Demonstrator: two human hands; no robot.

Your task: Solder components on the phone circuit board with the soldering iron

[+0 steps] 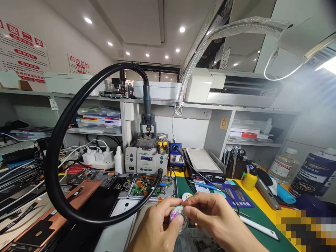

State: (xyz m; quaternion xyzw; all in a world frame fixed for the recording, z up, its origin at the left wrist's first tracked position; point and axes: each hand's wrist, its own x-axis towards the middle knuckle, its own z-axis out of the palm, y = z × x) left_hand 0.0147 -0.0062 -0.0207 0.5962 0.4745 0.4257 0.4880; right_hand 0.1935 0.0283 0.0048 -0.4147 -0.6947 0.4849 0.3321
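Note:
Low in the middle, my left hand [161, 222] is closed around a small round spool [177, 212] with a pink and green printed label, its thumb pressed on the face. My right hand [210, 213] meets it from the right, thumb and forefinger pinched together at the spool's rim. Whatever lies between those right fingertips is too small to tell. Just behind the fingers is a round white lid-like piece [187, 197]. Beneath both hands lies a dark, shiny surface that I cannot identify.
A thick black hose [49, 154] loops from the hot-air station [146, 159] across the left side. An open tray of circuit boards [141, 185] lies ahead. Phone parts [78, 199] crowd the left. On the green mat [262, 217] rests a white-handled tool [259, 227]; bottles [283, 166] stand far right.

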